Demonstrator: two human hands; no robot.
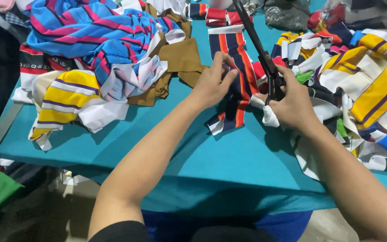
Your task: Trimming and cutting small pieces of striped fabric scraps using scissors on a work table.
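Striped cloth — a long navy strip with orange and white bands — is lying on the teal table near its middle, running from the far edge toward us. We are pinching it with our left hand, fingers curled down on its left edge and pressing it against the tabletop. Our right hand is gripping the handles of a pair of black scissors, fingers closed through the loops; the long blades are pointing up and away toward the far side of the table, and they are looking nearly closed, though we cannot tell for certain. The scissors are sitting just beside the strip's right edge, where a crumple of white fabric is bunching under our right hand.

Further out, we are working between two piles of scraps. On the left a heap of blue and pink striped fabric is sitting over a yellow and white piece and a brown piece. On the right a pile of yellow, white and navy offcuts is spilling over the table edge. A grey metal ruler is poking out at the far left.
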